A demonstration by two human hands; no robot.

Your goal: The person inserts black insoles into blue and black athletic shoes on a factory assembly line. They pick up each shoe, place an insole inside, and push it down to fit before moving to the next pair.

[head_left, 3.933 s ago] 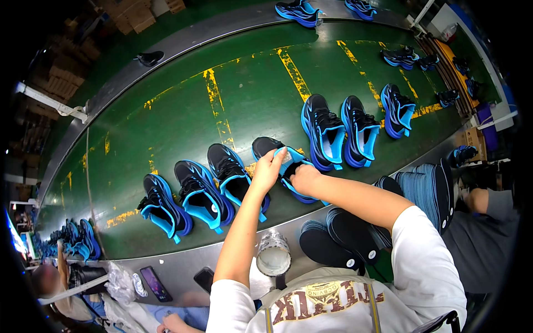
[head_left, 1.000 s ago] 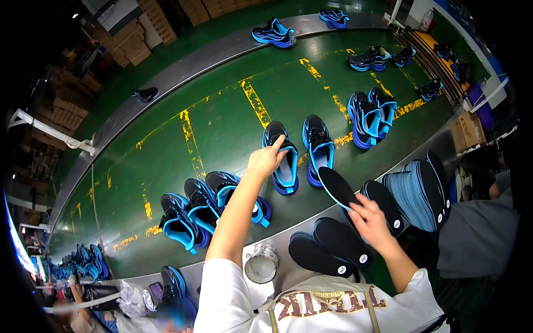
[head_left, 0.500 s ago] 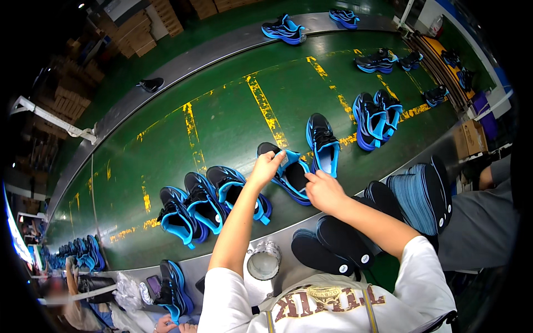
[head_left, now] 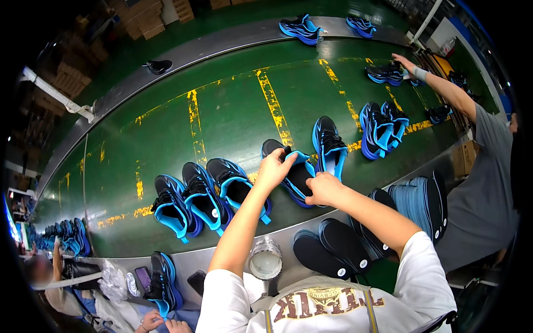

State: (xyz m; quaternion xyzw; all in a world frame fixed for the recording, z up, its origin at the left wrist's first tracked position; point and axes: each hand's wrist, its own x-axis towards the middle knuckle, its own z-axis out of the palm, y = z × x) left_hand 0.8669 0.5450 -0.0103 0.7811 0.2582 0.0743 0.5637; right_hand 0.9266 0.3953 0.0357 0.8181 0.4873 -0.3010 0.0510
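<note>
A black and blue sneaker [head_left: 298, 178] rests on the green conveyor belt [head_left: 230, 122], its opening toward me. My left hand [head_left: 276, 167] pinches the tongue or collar edge on its left side. With fingers closed, my right hand [head_left: 325, 188] grips the collar near the heel. Just right of it stands another sneaker [head_left: 328, 141], and farther right is a pair of sneakers [head_left: 371, 132]. To the left, three sneakers [head_left: 195, 194] sit in a row with their openings toward me. My fingers hide part of the held shoe's collar.
Black insoles [head_left: 327, 248] and a blue-edged insole stack [head_left: 416, 205] lie along the near metal ledge, beside a jar [head_left: 265, 261]. A co-worker's arm [head_left: 452, 94] reaches over the belt at right. At lower left, another person's hands [head_left: 161, 323] are by a sneaker [head_left: 164, 283].
My left hand has shifted slightly along the collar, and both hands stay on the same sneaker. A co-worker's arm has come in over the belt from the right. The whole view has shifted slightly.
</note>
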